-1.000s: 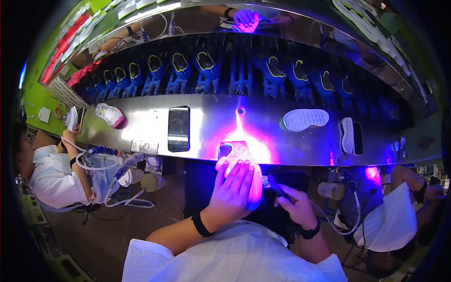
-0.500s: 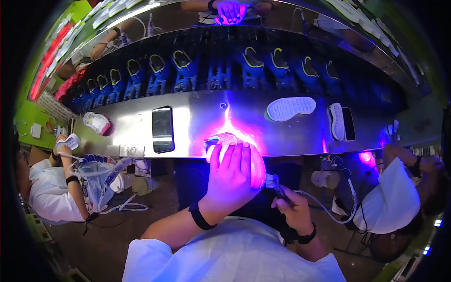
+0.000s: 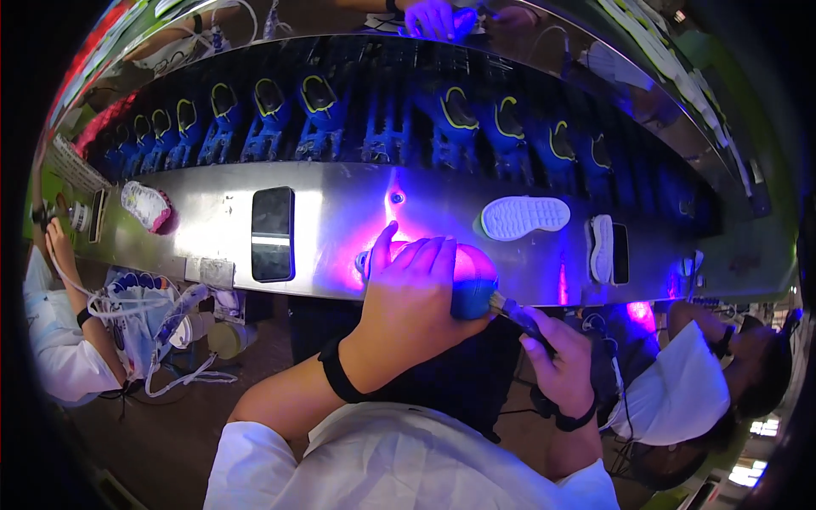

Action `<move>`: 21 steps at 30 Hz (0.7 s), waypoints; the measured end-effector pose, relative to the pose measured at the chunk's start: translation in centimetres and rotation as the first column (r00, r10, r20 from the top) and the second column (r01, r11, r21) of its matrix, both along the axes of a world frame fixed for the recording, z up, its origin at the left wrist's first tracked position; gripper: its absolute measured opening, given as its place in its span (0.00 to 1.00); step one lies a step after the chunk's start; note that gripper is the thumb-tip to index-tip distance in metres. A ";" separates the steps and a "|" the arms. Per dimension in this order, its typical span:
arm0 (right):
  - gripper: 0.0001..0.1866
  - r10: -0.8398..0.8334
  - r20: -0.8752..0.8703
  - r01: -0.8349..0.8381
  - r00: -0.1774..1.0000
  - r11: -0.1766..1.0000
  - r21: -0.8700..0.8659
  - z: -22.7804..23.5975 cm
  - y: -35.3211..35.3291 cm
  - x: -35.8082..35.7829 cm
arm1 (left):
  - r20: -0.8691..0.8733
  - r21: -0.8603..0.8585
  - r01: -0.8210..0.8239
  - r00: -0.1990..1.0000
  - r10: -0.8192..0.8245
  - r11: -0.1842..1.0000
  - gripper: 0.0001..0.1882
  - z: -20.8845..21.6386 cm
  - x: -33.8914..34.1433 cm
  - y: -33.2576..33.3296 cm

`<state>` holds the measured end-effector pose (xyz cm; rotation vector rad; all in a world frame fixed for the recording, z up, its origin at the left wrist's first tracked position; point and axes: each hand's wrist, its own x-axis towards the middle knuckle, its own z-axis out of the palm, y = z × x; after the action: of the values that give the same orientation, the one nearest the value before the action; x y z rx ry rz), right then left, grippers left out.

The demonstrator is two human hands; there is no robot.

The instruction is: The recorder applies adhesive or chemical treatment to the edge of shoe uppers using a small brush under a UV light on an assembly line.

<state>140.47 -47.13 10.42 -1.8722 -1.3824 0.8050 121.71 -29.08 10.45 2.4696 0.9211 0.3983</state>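
My left hand (image 3: 414,297) lies over a shoe sole (image 3: 470,265) lit pink-violet at the near edge of the steel bench (image 3: 340,212), gripping it from above. My right hand (image 3: 561,357) holds a thin dark brush-like tool (image 3: 517,313) whose tip meets the blue end of the sole just under my left fingers. A black band is on each wrist. Most of the sole is hidden under my left hand.
A white sole (image 3: 523,217) and another on its side (image 3: 602,248) lie right of my hands. A dark rectangular panel (image 3: 273,234) is set in the bench at left, a pink shoe (image 3: 146,206) farther left. Blue shoes (image 3: 314,106) line the conveyor behind. Seated people work at both sides.
My left hand has slid slightly right and settled lower on the sole. The right hand has brought the tool up against the sole's end. The view has shifted toward the bench.
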 end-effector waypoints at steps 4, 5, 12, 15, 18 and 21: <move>0.23 -0.013 0.106 0.003 0.994 0.996 0.092 -0.6 2.0 0.0 | -0.017 -0.038 0.005 1.000 -0.005 0.999 0.45 0.0 -0.3 1.2; 0.23 -0.036 0.127 0.019 0.991 0.991 0.132 -1.3 2.3 -0.1 | -0.026 -0.035 -0.007 1.000 0.006 0.999 0.45 -0.3 -0.8 1.5; 0.24 -0.268 -0.509 0.263 0.818 0.961 -0.084 -5.6 0.9 -1.7 | -0.261 -0.064 0.146 0.952 -0.158 0.987 0.54 -1.9 -5.1 2.8; 0.24 -0.148 -0.436 0.137 0.888 0.989 -0.056 -3.5 1.7 -0.7 | -0.148 -0.137 0.157 0.973 -0.177 0.978 0.56 -1.5 -6.1 1.8; 0.25 -0.035 -0.426 0.079 0.904 0.993 0.085 -1.3 2.4 0.0 | -0.021 -0.255 0.175 0.982 -0.187 0.951 0.58 -1.0 -7.5 0.2; 0.26 0.076 -0.300 -0.055 0.951 0.995 0.078 0.5 2.9 0.8 | 0.220 -0.321 0.248 0.958 -0.183 0.914 0.54 -1.7 -8.1 -1.5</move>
<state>141.24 -44.21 10.97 -1.5796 -1.2658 1.0185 113.64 -30.57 8.75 2.1390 0.5746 0.3484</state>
